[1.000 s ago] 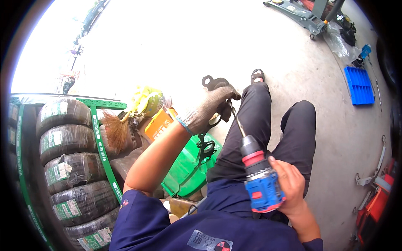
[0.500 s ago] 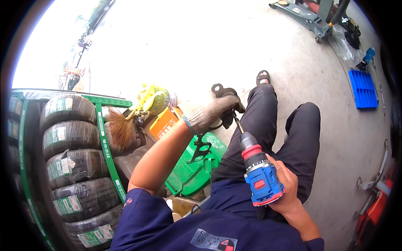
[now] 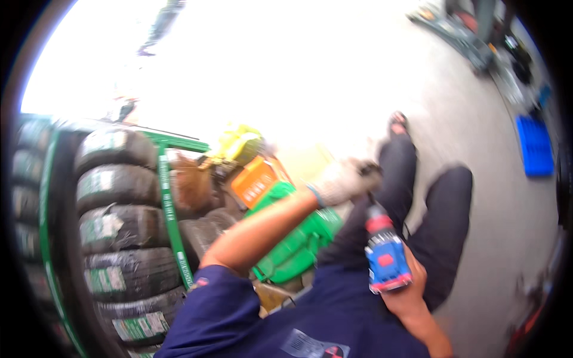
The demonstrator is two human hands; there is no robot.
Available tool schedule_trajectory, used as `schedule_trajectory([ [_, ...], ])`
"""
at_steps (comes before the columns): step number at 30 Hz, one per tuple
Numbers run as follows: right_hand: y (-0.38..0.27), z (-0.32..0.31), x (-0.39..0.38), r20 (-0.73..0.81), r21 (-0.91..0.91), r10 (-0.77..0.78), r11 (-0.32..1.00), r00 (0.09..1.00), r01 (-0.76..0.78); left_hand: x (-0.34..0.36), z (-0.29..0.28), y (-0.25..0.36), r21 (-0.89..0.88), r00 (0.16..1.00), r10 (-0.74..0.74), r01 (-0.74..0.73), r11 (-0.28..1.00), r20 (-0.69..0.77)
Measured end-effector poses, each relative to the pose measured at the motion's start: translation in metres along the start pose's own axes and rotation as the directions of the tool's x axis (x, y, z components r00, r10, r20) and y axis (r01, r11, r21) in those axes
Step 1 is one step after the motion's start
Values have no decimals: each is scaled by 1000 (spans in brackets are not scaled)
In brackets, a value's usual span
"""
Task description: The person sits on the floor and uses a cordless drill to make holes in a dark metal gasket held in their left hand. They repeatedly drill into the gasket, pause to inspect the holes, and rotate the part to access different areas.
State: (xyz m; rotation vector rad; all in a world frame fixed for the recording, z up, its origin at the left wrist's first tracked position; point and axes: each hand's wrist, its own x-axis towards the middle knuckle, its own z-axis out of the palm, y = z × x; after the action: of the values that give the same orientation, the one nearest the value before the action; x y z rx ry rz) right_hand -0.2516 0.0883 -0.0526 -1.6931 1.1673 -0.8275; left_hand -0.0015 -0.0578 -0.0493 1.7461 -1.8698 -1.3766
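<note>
My bare right hand (image 3: 410, 285) grips a blue and red cordless drill (image 3: 387, 261) over my lap, its chuck pointing away from me. Ahead of the chuck, my left hand (image 3: 340, 182) wears a pale knitted glove and is closed around a dark metal piece (image 3: 370, 170). That piece is badly smeared by motion and mostly covered by the glove. The bit lies close to the left hand's fingers; whether it touches the dark piece I cannot tell.
Wrapped tyres (image 3: 122, 225) are stacked in a green rack (image 3: 171, 206) on the left. Beside my left arm stand a green lidded bin (image 3: 292, 250), an orange box (image 3: 256, 182) and a broom (image 3: 194, 185). At right are a floor jack (image 3: 456, 39) and a blue tray (image 3: 535, 146).
The whole picture has shifted right and slightly down and become blurred. Both hands still hold the drill and the dark metal piece; the piece's ringed end no longer shows clearly.
</note>
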Motion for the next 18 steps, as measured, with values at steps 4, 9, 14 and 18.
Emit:
schedule_trajectory([
  [4,6,20,5,-29,112,60,992,998,-56,0,16,-30,120,971,-232,237,964,-54],
  [9,35,19,56,72,9,32,999,997,-32,29,-13,-42,-51,975,-213,210,976,-64],
  [14,44,-2,123,131,-116,-180,974,975,195,59,-26,-46,-87,916,-387,379,921,-106],
  [18,85,-16,124,265,-214,-128,959,956,188,79,11,-86,-176,898,-438,427,887,-28],
])
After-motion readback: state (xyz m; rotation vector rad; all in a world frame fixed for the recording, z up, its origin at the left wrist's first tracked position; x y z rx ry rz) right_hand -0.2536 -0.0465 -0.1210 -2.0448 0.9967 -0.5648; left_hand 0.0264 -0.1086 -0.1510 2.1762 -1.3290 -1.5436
